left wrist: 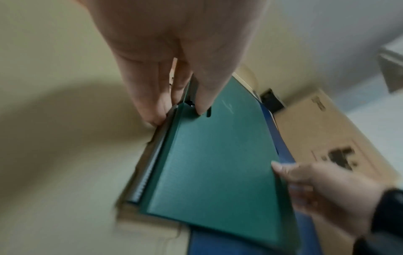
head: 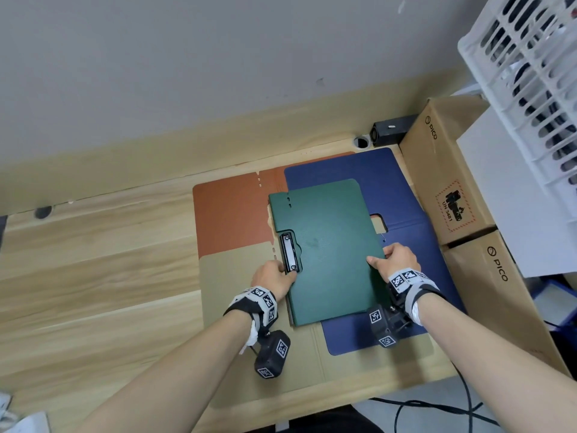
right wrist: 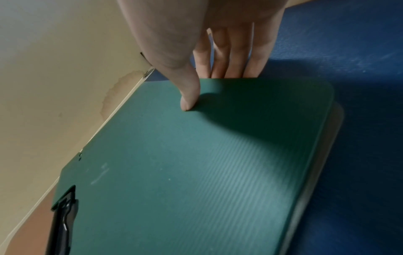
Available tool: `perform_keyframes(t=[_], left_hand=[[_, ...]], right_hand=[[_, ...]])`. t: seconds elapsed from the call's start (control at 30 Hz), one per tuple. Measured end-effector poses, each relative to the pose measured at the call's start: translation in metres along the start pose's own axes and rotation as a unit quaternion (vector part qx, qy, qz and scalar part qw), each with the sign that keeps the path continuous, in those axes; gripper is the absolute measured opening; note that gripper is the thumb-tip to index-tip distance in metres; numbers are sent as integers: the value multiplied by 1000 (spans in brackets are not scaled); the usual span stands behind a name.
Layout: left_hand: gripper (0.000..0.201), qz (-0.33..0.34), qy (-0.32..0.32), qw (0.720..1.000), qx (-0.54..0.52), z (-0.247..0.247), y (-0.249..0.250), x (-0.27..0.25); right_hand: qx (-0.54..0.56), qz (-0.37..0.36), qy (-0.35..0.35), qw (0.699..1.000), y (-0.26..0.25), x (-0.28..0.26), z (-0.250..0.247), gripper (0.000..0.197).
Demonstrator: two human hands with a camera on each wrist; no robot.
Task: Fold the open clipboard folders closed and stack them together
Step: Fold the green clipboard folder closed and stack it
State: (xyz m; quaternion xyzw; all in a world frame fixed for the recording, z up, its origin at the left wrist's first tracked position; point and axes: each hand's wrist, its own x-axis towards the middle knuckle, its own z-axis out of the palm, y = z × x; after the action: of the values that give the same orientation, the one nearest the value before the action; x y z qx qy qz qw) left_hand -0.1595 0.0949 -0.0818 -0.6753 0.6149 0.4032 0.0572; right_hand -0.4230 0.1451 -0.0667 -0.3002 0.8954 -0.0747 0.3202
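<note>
A green clipboard folder lies closed on top of two open folders. Its black metal clip shows through a cut-out at its left edge. My left hand pinches that left edge just below the clip, thumb on top, fingers under. My right hand grips the right edge, thumb pressed on the cover and fingers beneath. An open orange and tan folder lies spread to the left. An open blue folder lies spread under the green one to the right.
Two brown PICO cardboard boxes stand along the right of the wooden desk. A white slotted crate hangs over the far right. A small black device sits by the wall. Cables trail below the desk's front edge.
</note>
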Motion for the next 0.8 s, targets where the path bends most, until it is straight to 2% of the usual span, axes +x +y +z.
perform_keyframes(t=[0.1, 0.27, 0.3, 0.4, 0.47, 0.63, 0.73, 0.8], left_hand=[[31, -58, -2, 989, -137, 8, -8, 3], [23, -42, 24, 982, -183, 6, -19, -3], [25, -47, 30, 980, -191, 3, -22, -3], [49, -61, 46, 975, -209, -13, -37, -6], [53, -69, 61, 971, -222, -28, -52, -9], [45, -73, 99, 965, -233, -74, -108, -14], [23, -65, 122, 963, -233, -105, -152, -14], [30, -70, 139, 959, -238, -126, -182, -13]], right_hand=[[17, 21, -11, 1000, 0, -1, 4, 35], [29, 16, -26, 999, -1, -7, 14, 46], [30, 13, -29, 999, -3, -10, 16, 47], [40, -8, -37, 998, -17, -19, 26, 47], [39, -26, -50, 998, -32, -27, 35, 45], [32, -78, -76, 994, -87, -54, 76, 45], [32, -103, -83, 991, -126, -78, 106, 44], [31, -121, -86, 988, -150, -92, 129, 43]])
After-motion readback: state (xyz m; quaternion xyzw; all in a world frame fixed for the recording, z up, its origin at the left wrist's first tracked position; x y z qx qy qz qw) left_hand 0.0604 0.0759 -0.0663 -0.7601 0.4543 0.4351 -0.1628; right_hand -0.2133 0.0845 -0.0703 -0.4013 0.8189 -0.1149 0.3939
